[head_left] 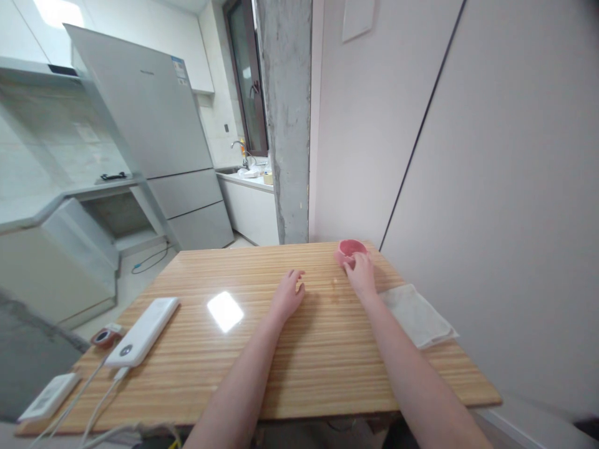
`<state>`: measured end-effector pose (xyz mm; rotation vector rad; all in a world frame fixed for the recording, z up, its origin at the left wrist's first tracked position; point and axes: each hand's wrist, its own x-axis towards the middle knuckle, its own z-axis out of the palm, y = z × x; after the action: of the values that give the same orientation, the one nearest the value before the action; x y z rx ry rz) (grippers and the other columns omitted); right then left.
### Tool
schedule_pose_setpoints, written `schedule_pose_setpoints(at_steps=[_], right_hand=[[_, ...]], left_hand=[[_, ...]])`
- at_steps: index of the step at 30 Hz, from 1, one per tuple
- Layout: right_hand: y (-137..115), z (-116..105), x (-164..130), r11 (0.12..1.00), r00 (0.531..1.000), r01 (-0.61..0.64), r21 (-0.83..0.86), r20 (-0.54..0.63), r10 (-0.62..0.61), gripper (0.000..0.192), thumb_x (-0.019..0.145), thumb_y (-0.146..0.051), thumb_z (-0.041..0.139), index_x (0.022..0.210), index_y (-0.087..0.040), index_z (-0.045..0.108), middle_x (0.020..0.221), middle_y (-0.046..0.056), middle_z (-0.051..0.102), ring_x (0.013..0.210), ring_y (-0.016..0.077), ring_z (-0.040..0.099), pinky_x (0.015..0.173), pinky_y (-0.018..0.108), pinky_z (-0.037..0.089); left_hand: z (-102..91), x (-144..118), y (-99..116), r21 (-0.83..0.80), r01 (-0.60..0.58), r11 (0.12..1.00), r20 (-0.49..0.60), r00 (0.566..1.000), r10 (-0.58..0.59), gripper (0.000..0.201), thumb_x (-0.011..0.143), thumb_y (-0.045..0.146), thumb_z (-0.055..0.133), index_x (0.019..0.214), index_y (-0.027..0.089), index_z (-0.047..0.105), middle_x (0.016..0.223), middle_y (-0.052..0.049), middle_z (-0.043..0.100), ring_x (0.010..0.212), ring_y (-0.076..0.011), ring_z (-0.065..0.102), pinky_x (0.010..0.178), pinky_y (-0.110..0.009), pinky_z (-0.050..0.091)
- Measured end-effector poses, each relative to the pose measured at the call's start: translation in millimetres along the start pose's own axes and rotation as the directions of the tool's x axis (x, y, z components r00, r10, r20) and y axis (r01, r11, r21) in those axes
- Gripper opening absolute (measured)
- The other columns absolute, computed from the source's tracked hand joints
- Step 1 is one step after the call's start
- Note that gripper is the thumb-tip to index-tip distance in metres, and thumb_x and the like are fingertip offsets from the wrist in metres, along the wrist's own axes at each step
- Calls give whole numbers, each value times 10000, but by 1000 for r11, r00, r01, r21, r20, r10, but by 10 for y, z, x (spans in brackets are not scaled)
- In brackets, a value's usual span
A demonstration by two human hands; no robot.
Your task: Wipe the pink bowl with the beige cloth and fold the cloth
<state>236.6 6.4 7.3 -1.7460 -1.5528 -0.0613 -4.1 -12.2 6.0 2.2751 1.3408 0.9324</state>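
Beyond a wooden table (pixel 196 368), a fridge (pixel 140 118) stands far left. On the table's far right sits a pink bowl (pixel 349 247), the right hand (pixel 361 274) bent at its near rim, how firmly I cannot tell; left of it, the left hand (pixel 287 294) is loosely half-open, holding nothing.

Right hand (pixel 362 274) kinda blocked part of the pink bowl (pixel 352 246). Fridge lettering (pixel 146 73) was too tiny to read, and the bottom edge chopped both forearms (pixel 246 374).
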Motion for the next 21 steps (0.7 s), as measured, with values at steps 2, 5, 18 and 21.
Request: schedule_pose_setpoints(at_steps=[2, 5, 18, 21], right_hand=[[-240, 58, -68, 982, 988, 136, 128, 52, -144, 63, 819, -224, 524, 854, -182, 554, 948, 101, 599, 1146, 273, 453, 1094, 482, 265], [-599, 168, -232, 893, 917, 307, 330, 150, -371, 18, 823, -207, 527, 833, -206, 543, 918, 63, 600, 1077, 248, 514, 1105, 524, 258], [-690, 191, -324, 865, 918, 296, 404, 129, -374, 379, 853, -252, 509, 1227, -195, 486, 1262, 133, 525, 1212, 237, 474, 1043, 441, 381], [-511, 150, -204, 960, 947, 183, 211, 225, -230, 272, 846, -204, 472, 1091, -156, 579, 1147, 129, 600, 1108, 224, 543, 975, 371, 418]], left_hand=[[-39, -21, 76, 65, -67, 996, -66, 995, 72, 400, 829, 150, 457, 1220, 208, 514, 1284, -110, 501, 1205, -212, 465, 1026, -406, 384], [-135, -39, 173, 202, -125, 971, -88, 986, 145, 528, 810, 114, 480, 1329, 210, 446, 1493, -118, 289, 1415, -262, 193, 1125, -482, 258], [-901, 37, -518, 411, -63, 909, -131, 983, 127, 31, 789, 197, 563, 802, 181, 585, 1309, -113, 490, 1367, -263, 267, 1125, -442, 295], [-1148, -19, -940, 451, 101, 887, -373, 924, 85, 88, 789, 247, 543, 735, 178, 552, 1235, -140, 518, 1298, -292, 338, 1129, -481, 255]])
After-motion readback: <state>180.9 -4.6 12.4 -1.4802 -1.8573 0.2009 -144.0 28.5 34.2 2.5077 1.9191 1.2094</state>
